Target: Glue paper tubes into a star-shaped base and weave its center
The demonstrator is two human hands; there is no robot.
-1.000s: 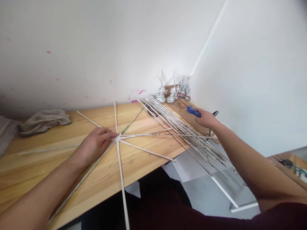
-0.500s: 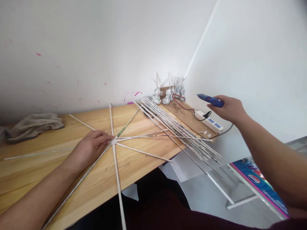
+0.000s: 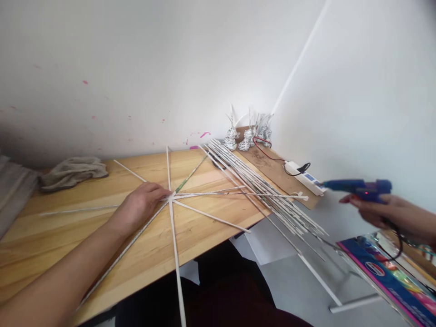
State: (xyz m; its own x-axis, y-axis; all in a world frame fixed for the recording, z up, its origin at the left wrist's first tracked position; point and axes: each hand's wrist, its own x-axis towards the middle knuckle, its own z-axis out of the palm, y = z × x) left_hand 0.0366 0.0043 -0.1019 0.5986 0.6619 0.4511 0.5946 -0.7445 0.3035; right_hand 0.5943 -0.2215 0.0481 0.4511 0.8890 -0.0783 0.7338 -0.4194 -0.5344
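Several thin white paper sticks (image 3: 204, 214) cross in a star on the wooden table (image 3: 143, 254). My left hand (image 3: 141, 204) lies flat with its fingertips pressed on the crossing point. Off the table's right edge, in the air, my right hand (image 3: 384, 211) grips a blue glue gun (image 3: 357, 186) with its nozzle pointing left toward the table; a small red light glows on it and its dark cord hangs below the hand.
A bundle of paper sticks (image 3: 269, 193) lies along the table's right side, overhanging the edge. A white power strip (image 3: 304, 178) sits on a brown board (image 3: 269, 165). Small woven figures (image 3: 247, 136) stand in the corner. A grey cloth (image 3: 73, 170) lies far left. A colourful packet (image 3: 388, 277) is at lower right.
My right hand lifted the blue glue gun from the brown board and carried it right and down, off the table's edge. My left hand stayed on the crossing.
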